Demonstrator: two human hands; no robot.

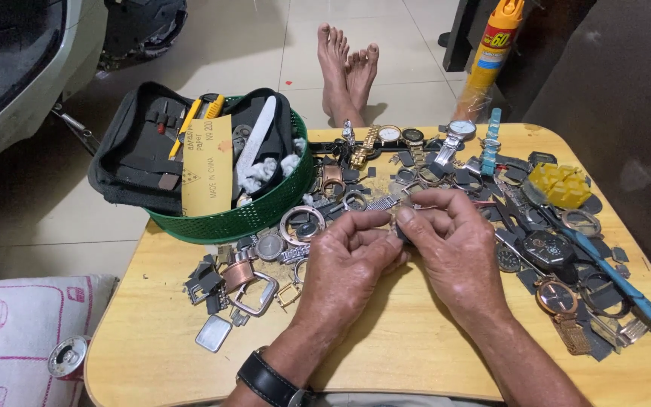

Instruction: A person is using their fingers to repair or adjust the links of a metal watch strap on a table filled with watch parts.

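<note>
My left hand (344, 267) and my right hand (453, 245) meet over the middle of a small wooden table (160, 332). Together their fingertips pinch a small watch part (395, 218), mostly hidden by the thumbs. A black wristwatch (269, 380) sits on my left wrist. Loose watch cases, rings and square bezels (250, 294) lie just left of my left hand. Whole watches (389, 136) and dark watch backs crowd the table's far side.
A green mesh basket (242, 218) holding a black tool pouch (145, 151) stands at the far left. A yellow case holder (561, 185), a blue tool (627, 290) and a rose-gold watch (557, 298) lie right. An orange spray can (491, 53) and my bare feet (348, 68) are beyond.
</note>
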